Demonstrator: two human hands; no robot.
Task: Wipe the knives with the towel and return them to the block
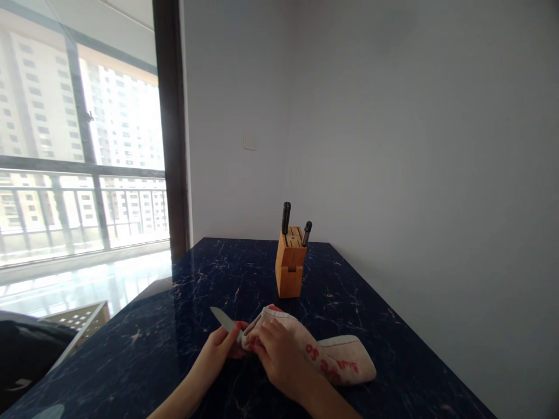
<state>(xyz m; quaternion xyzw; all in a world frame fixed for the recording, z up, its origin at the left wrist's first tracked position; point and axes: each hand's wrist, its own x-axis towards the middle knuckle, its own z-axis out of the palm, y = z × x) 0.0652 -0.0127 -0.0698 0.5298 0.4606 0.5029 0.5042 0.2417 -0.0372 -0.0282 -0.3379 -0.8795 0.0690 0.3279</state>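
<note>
Fingers [231,342] curled closed | left hand [213,356] on kitchen knife [222,318] | right hand [279,361] gripping towel [336,361]

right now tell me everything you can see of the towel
The towel is off-white and looks like terry cloth, with red letter-like print and a red patch at its near end. Folded into a thick strip, it lies on the dark marble-look table, far end free. Its near end bunches around the base of a knife, whose blade pokes out to the upper left. The right hand presses on it from above; the left hand closes on the knife.
</note>
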